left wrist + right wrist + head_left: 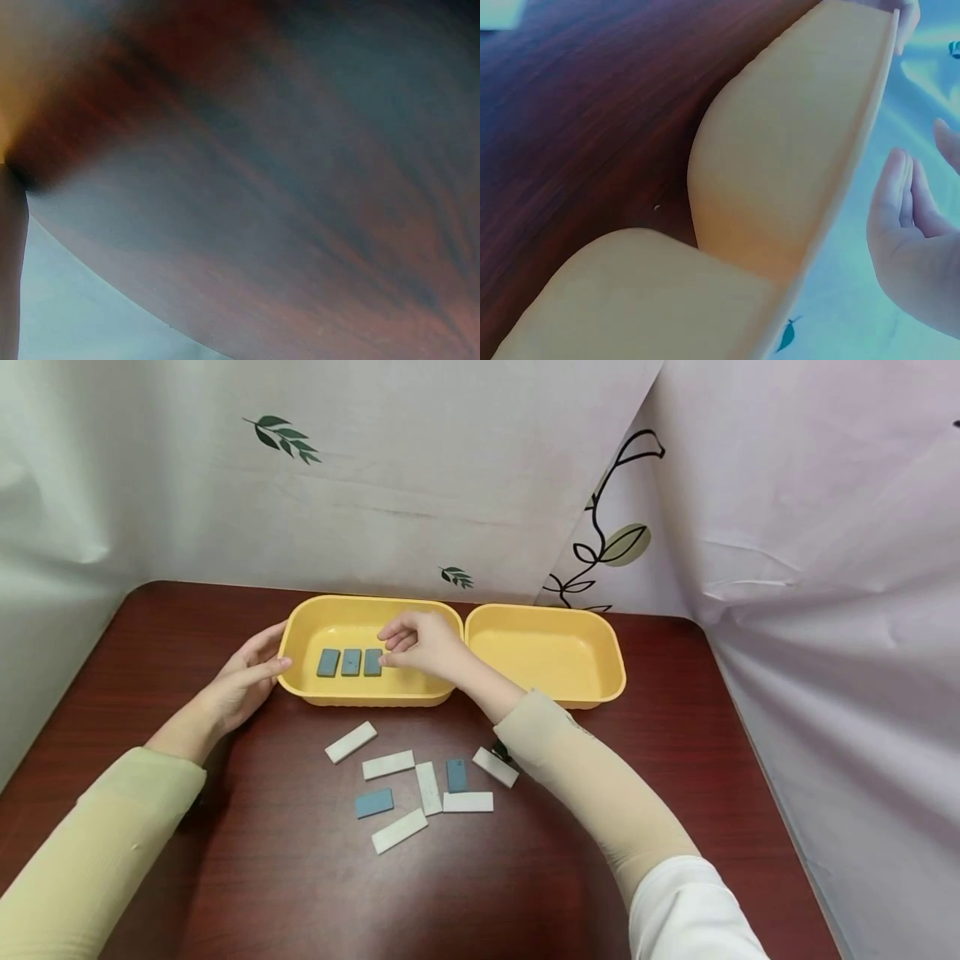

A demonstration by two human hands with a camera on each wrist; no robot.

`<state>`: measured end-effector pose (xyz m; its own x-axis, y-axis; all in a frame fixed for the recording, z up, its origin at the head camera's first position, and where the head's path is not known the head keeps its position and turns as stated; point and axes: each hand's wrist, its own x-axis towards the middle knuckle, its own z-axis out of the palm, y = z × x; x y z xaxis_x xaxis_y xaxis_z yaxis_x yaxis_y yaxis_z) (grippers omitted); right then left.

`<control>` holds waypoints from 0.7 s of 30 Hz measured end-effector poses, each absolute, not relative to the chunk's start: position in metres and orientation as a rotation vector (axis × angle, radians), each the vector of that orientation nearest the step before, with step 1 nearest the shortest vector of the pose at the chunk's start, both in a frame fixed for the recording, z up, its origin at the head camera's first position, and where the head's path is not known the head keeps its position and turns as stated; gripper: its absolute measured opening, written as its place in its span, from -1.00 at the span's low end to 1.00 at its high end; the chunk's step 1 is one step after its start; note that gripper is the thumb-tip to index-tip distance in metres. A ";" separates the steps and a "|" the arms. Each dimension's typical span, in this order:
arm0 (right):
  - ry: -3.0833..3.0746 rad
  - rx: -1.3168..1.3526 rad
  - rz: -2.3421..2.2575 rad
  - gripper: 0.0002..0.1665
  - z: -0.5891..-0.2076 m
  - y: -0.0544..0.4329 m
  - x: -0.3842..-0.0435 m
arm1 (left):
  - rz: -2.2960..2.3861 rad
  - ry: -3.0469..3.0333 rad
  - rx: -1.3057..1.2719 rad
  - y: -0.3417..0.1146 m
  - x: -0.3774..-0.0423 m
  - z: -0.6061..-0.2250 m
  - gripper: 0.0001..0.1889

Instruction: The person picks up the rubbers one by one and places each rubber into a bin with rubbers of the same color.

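Observation:
Three blue-grey tiles (351, 662) lie side by side in the left yellow plastic bin (367, 700). My left hand (243, 681) grips that bin's left end, thumb on the rim and fingers along the outside. Above the bin is my right hand (426, 646), just right of the third tile, its fingers loosely bent. In the right wrist view, thumb and fingers of the right hand (911, 232) stand apart with nothing between them. On the table in front lie two more blue tiles (374, 803) and several longer white tiles (399, 831). The left wrist view is mostly blurred.
A second yellow bin (543, 702) stands against the right end of the first, with no tiles in it. Both are near the back edge of the dark red-brown table (300, 885). Pale patterned curtains (375, 485) hang behind and at the sides.

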<state>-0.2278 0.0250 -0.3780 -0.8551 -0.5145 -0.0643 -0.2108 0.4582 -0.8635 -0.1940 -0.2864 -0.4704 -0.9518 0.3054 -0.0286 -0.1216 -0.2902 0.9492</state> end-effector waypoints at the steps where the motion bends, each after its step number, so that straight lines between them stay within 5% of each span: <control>1: 2.389 -0.634 -1.347 -0.61 -0.377 0.027 -0.225 | 2.320 1.682 0.230 -0.286 -0.194 -0.470 -0.43; 21: 2.276 -0.841 -1.106 -0.64 -0.381 0.065 -0.175 | 2.329 1.678 0.246 -0.286 -0.194 -0.471 -0.43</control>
<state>-0.1750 0.0654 -0.3812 -0.7014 -0.6983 -0.1431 -0.3189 0.4870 -0.8131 -0.1936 -0.2858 -0.4708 -0.9520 0.3057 -0.0144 -0.1105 -0.2996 0.9477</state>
